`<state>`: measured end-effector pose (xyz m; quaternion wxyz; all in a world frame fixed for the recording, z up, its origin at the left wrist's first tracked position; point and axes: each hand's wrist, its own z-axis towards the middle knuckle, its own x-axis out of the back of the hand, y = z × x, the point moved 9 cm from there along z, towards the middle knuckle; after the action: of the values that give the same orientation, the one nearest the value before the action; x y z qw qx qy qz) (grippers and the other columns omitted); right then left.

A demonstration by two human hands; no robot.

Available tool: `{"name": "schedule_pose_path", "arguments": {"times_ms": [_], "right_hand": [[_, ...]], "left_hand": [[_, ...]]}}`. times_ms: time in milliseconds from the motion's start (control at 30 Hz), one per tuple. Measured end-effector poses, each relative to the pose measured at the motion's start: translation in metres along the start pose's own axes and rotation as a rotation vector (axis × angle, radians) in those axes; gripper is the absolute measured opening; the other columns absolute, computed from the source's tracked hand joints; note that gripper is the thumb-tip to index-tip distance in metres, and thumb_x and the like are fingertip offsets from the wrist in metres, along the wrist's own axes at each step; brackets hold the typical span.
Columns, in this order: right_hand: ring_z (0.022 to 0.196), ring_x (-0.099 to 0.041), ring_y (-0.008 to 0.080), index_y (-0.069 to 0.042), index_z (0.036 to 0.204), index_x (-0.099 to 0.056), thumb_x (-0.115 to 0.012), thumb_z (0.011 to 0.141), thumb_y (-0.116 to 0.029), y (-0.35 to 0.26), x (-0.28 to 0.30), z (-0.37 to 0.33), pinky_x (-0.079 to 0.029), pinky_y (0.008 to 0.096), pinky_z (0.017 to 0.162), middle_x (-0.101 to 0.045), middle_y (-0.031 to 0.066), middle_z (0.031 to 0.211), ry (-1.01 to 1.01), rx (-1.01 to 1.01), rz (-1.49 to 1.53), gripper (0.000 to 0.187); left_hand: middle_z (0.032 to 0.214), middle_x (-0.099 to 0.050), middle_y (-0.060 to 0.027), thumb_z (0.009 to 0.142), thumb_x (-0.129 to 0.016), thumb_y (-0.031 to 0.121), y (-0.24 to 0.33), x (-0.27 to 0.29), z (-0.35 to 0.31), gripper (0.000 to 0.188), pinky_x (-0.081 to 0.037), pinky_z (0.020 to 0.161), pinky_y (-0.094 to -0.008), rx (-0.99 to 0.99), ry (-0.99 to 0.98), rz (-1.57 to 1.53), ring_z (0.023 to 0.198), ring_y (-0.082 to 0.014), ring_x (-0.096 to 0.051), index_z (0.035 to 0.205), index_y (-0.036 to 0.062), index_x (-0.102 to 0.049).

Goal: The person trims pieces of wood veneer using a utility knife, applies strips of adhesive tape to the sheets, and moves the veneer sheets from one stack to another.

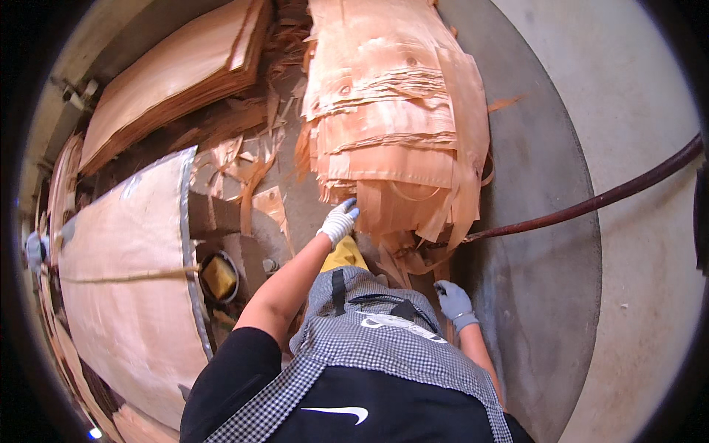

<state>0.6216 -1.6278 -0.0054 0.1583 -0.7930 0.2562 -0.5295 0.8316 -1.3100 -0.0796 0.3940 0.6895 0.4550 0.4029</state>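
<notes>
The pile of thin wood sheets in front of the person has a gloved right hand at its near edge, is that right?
Not quite: in the head view, the gloved left hand is at the near edge of the pile; the right hand is beside the checked apron.

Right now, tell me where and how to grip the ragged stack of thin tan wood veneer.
Probably grip the veneer stack at its near left corner, thumb on top, coming from the near side: layered edges face that way, and the white-gloved left hand is close by.
</notes>
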Motion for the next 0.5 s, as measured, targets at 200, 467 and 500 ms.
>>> {"name": "schedule_pose_path", "arguments": {"times_ms": [200,467,500], "right_hand": [[0.096,-0.062,0.0366,-0.011,0.108,-0.064,-0.055,0.085,-0.012,-0.011,-0.019,-0.023,-0.05,0.0446,0.084,-0.065,0.0174,0.104,-0.024,-0.289,0.015,0.025],[0.095,-0.062,0.0385,-0.01,0.109,-0.063,-0.054,0.086,-0.014,-0.098,-0.033,0.028,-0.049,0.0455,0.083,-0.065,0.019,0.101,-0.035,-0.305,0.158,0.025],[0.095,-0.062,0.0388,-0.01,0.108,-0.063,-0.054,0.087,-0.015,-0.107,-0.034,0.039,-0.049,0.0456,0.082,-0.064,0.0194,0.101,-0.036,-0.298,0.166,0.024]], "left_hand": [[0.154,-0.013,-0.0272,0.084,-0.061,0.045,0.015,0.026,0.104,0.063,-0.037,0.107,-0.0455,0.229,0.008,0.894,0.131,-0.0457,-0.04,0.143,0.0376,-0.039],[0.112,-0.065,-0.0192,0.086,-0.062,0.029,0.039,0.07,0.128,0.044,-0.051,0.085,-0.0442,-0.092,-0.038,0.985,0.097,-0.0359,-0.064,0.123,0.0046,-0.056],[0.109,-0.066,-0.0181,0.087,-0.063,0.025,0.037,0.082,0.13,0.039,-0.051,0.084,-0.0408,-0.074,-0.016,0.837,0.095,-0.0324,-0.065,0.118,0.0035,-0.059]]}}
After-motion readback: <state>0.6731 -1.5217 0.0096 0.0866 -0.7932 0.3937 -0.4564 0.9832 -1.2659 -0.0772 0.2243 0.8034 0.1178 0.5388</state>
